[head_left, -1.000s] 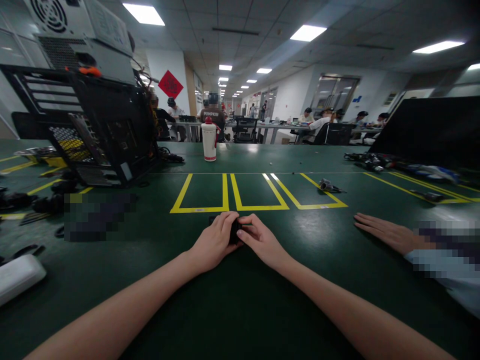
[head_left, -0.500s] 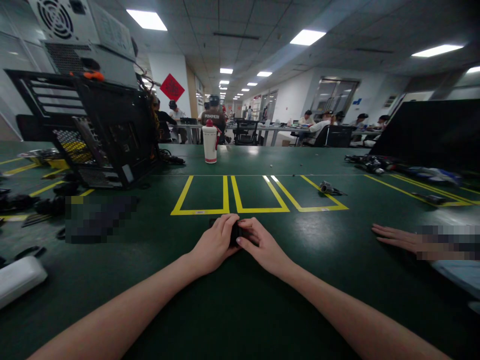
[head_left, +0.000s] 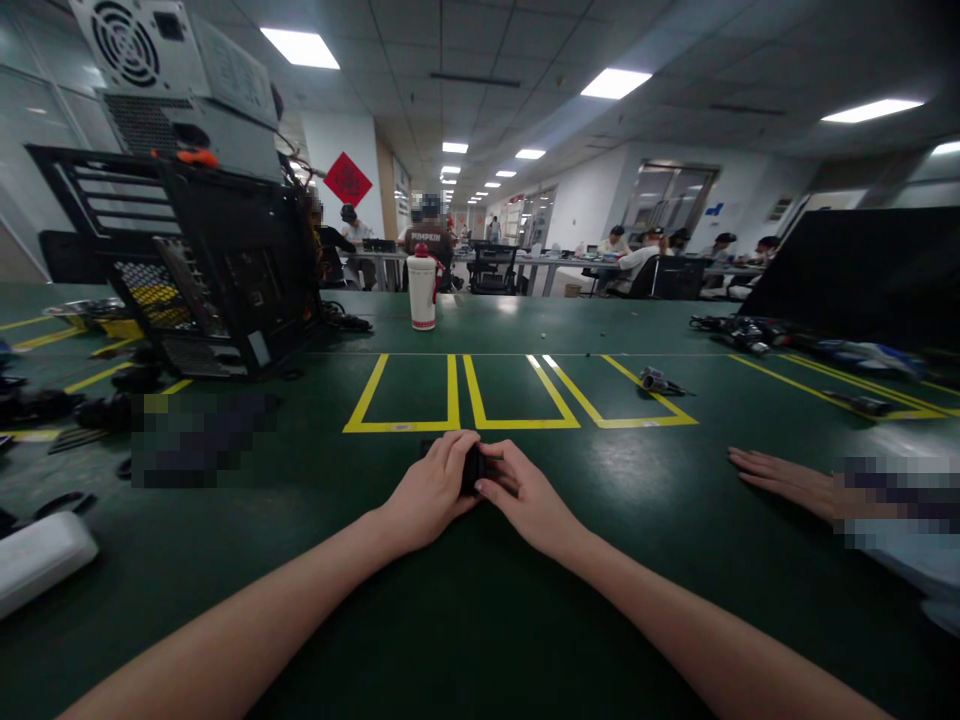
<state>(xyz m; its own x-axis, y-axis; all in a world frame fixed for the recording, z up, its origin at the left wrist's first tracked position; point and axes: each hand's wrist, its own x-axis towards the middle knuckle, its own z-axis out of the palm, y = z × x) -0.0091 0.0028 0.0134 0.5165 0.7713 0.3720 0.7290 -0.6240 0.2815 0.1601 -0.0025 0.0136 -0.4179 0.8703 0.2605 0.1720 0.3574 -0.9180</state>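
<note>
A small black object (head_left: 471, 470) rests on the green table between my two hands, its kind mostly hidden by my fingers. My left hand (head_left: 431, 492) is closed over its left side and top, fingers bent together. At the object's right side, my right hand (head_left: 529, 495) holds it with thumb and fingertips. A dark bit of it shows past the knuckles of my left hand. Just beyond my hands lie yellow tape outlines (head_left: 401, 427) on the tabletop.
A black computer case (head_left: 247, 290) with metal power supplies (head_left: 199, 75) on top stands at left. A white bottle (head_left: 422, 290) stands ahead. A small metal connector part (head_left: 656, 380) lies on the right tape. Another person's hand (head_left: 784, 483) rests at right; a white object (head_left: 45, 560) lies at left.
My hands stay around the black object with hardly any movement. The other person's hand at right has slid slightly left, and the view has shifted a little.
</note>
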